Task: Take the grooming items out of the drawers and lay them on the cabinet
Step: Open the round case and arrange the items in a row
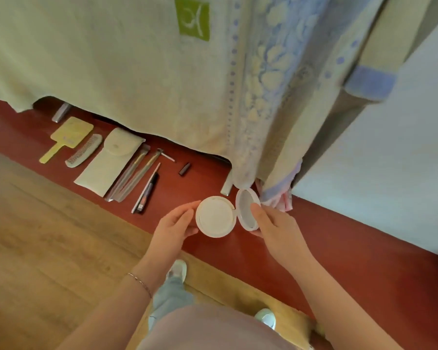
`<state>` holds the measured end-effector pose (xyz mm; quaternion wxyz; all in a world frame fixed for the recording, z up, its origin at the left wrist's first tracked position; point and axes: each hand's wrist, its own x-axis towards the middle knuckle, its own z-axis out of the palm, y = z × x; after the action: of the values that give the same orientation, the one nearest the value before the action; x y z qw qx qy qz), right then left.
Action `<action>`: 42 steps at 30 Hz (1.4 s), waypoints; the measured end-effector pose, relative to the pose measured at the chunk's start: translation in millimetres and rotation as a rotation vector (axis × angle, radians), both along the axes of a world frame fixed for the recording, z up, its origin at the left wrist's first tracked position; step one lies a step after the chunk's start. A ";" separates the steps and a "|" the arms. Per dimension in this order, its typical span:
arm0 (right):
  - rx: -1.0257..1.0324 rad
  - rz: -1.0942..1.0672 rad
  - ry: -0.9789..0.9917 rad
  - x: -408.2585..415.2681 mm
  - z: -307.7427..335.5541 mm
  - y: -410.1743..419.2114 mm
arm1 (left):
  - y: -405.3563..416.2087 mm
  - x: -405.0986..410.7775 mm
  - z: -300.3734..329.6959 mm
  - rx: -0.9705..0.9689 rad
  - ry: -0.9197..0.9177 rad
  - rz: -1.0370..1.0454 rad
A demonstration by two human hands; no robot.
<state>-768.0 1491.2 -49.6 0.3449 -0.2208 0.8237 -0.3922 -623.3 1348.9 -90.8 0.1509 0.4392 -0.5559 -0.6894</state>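
A round white compact (216, 216) is held open over the front of the red cabinet top (314, 238). My left hand (173, 224) grips its base from the left. My right hand (276, 227) holds the hinged lid (247, 208), which stands tilted up. Further left on the cabinet lie a yellow hand mirror (67, 136), a pale comb (84, 150), a cream pouch (109, 161), two wrapped brushes (134, 173), a dark pen-like tube (147, 192), a razor (166, 155) and a small dark lipstick (184, 169).
Towels (137, 72) and a blue flowered cloth (268, 97) hang over the back of the cabinet, resting on metal rack legs (226, 186). A pale wall (390, 173) is at the right. Wooden floor (36, 248) and my feet lie below.
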 end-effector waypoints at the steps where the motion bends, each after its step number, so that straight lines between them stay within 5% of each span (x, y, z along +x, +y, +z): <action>1: 0.009 -0.015 0.004 7.1 -2.1 -13.0 | -17.0 2.1 -2.3 -0.026 -0.026 -0.030; 17: 0.150 -0.512 -0.042 71.1 -25.2 -105.9 | -139.1 3.8 -18.7 -0.261 -0.283 -0.905; 42: 0.154 -0.484 0.045 64.8 -29.0 -91.3 | -114.0 12.7 -13.1 -0.187 -0.239 -0.778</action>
<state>-703.1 1399.9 -78.7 0.2383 0.0011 0.8876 -0.3943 -610.6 1234.8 -104.0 -0.1472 0.2579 -0.7543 -0.5856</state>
